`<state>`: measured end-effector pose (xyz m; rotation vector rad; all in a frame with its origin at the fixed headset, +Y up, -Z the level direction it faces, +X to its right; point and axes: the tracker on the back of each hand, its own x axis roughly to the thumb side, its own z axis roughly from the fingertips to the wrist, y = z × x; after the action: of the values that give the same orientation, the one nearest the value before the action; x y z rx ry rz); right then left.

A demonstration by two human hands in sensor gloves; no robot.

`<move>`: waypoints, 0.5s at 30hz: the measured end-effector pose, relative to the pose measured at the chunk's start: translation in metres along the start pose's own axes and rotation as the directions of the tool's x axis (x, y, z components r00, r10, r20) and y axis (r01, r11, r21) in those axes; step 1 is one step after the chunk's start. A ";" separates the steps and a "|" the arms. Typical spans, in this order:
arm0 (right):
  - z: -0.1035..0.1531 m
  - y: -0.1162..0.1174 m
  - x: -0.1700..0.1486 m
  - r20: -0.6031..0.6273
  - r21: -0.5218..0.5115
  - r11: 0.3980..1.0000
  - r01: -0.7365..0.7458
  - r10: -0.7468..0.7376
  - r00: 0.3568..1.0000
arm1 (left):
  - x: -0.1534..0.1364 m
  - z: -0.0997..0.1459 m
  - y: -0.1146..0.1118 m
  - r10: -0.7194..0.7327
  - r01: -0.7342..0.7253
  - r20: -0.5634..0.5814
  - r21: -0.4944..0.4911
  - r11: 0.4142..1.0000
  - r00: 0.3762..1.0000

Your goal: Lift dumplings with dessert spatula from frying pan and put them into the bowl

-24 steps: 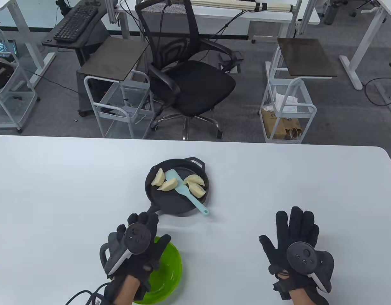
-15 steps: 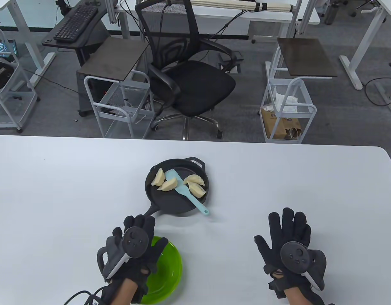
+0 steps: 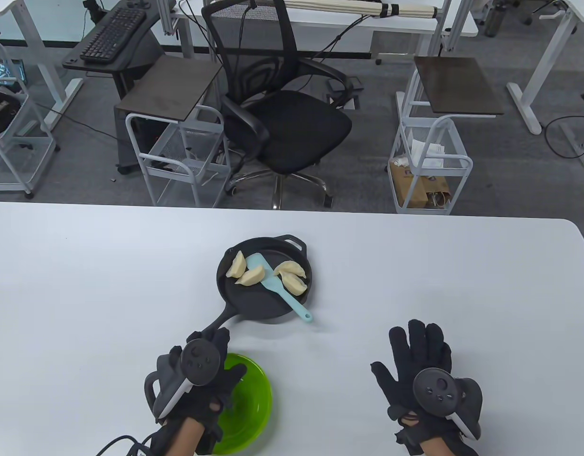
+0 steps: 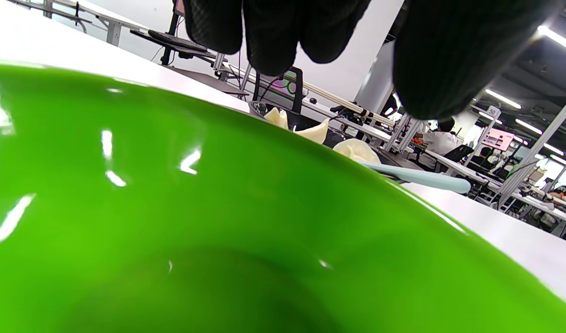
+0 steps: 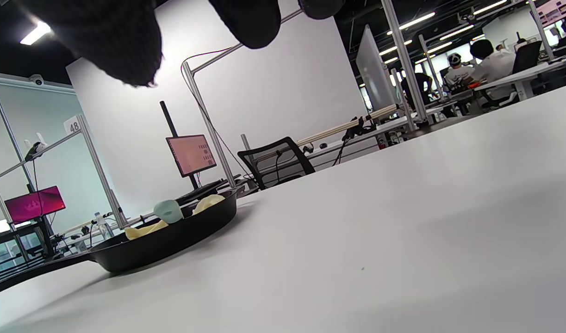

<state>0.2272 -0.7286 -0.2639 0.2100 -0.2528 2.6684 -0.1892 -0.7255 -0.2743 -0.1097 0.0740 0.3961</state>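
The dumplings (image 3: 266, 276) are lying in the pan (image 3: 254, 304) at mid-table, in two clusters of two either side of the spatula (image 3: 277, 285); its blade is resting on the pan floor between them and its handle is sticking out over the near rim toward the right hand (image 3: 427, 375); the bowl (image 3: 251, 403) is sitting at the near edge, partly under the left hand (image 3: 202, 375), and no dumpling is showing in it.

Both hands are holding nothing; the right is lying spread, fingers straight, over bare table (image 3: 415, 266), well apart from the spatula; the left is hovering over the bowl with fingers loosely extended, near the pan's long handle but, as far as I can tell, not touching it.

The dumplings are looking soft and light, likely to tear or slide if pushed hard; the spatula seems thin and flexible, so it wants taking by the handle end and slipping flat under one at a time; the pan looks heavy and should be staying put.

The left hand is hiding the bowl's far-left part; the bowl is cut off by the frame's bottom edge; the right wrist view is showing the pan only edge-on.
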 end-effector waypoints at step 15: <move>0.003 0.003 0.001 -0.014 0.016 1.000 0.015 -0.015 1.000 | -0.009 0.003 0.011 -0.092 0.097 -0.126 0.036 0.995 0.988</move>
<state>0.2252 -0.7317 -0.2612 0.1974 -0.2251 2.6569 -0.2014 -0.7187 -0.2718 -0.0955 0.1993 0.2928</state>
